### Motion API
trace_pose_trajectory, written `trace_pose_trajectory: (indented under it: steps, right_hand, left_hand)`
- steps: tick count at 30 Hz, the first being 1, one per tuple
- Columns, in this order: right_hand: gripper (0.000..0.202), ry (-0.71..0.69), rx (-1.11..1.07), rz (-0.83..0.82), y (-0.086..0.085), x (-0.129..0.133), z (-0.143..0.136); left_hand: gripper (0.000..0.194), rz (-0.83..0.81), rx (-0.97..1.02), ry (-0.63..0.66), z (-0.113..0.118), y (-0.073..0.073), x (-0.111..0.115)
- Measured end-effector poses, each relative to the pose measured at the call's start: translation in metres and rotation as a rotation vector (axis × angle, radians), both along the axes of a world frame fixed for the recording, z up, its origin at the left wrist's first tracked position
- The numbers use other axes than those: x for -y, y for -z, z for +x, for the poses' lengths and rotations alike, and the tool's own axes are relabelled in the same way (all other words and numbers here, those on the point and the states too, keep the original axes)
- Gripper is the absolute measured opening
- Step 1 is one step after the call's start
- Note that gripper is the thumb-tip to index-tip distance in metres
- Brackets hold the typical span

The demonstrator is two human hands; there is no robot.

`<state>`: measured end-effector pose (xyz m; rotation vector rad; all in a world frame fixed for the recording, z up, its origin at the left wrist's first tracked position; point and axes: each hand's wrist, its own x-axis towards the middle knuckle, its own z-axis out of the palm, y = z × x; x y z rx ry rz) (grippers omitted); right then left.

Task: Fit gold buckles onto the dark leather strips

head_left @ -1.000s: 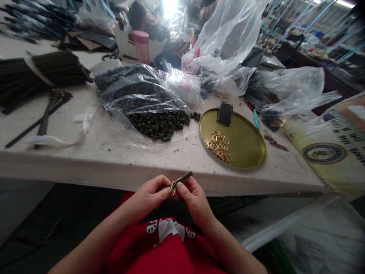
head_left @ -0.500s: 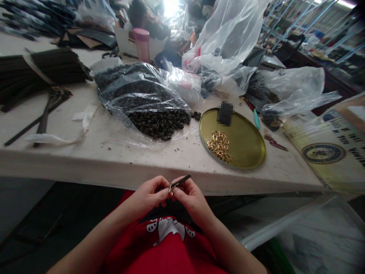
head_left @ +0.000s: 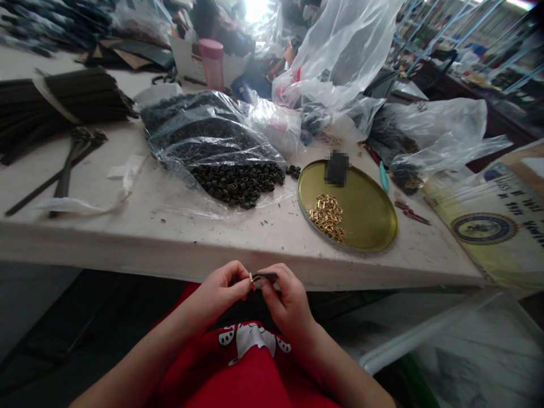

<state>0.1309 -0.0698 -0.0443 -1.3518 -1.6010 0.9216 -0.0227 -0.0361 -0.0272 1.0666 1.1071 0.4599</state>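
Just past the front edge of the table, my left hand [head_left: 226, 287] is closed, pinching a small gold buckle [head_left: 252, 279] between thumb and fingertips. My right hand [head_left: 289, 296] is closed on a dark narrow strap [head_left: 267, 275], whose end meets the buckle. Whether the strap passes through the buckle is too small to tell. On the table, a round gold-coloured tray [head_left: 369, 218] holds a heap of gold buckles [head_left: 326, 218] and a blurred dark block [head_left: 336, 168]. Left of the tray, many small dark loops [head_left: 238, 184] spill from a clear plastic bag [head_left: 204, 127].
A tied bundle of dark straps [head_left: 63, 96] lies at the left, with several buckled straps [head_left: 70, 164] before it. Red-handled pliers [head_left: 412, 213] and a teal-handled tool [head_left: 383, 175] rest right of the tray. A pink-lidded cup [head_left: 211, 65] stands behind the bag.
The strap in my right hand has swung from slanting upward to nearly level. My right hand has turned slightly, and the buckle in my left hand has tipped.
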Motion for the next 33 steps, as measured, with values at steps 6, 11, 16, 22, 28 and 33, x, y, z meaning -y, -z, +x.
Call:
trace_pose_trajectory:
  steps: [6, 11, 16, 22, 28, 33]
  right_hand:
    - [0.025, -0.094, 0.134, 0.208, -0.01, 0.0, 0.005]
    - [0.032, -0.184, -0.139, 0.023, -0.019, -0.002, 0.009]
    - [0.018, -0.203, -0.381, -0.256, -0.011, -0.007, 0.008]
    - [0.011, -0.244, -0.293, -0.218, -0.009, -0.008, 0.009]
    - [0.007, -0.259, -0.336, -0.289, -0.009, -0.008, 0.01]
    - [0.01, -0.189, -0.552, -0.486, -0.006, -0.009, 0.011]
  left_hand:
    - [0.023, 0.004, -0.043, -0.019, -0.002, 0.002, -0.003]
    - [0.026, -0.019, -0.064, -0.056, -0.005, 0.001, -0.004]
    - [0.024, -0.023, -0.083, -0.073, -0.003, -0.004, 0.0]
    - [0.023, 0.0, -0.108, -0.094, 0.001, -0.009, 0.005]
    - [0.02, -0.008, -0.122, -0.07, 0.001, -0.008, 0.007]
    - [0.016, -0.023, -0.102, -0.045, 0.001, -0.007, 0.008]
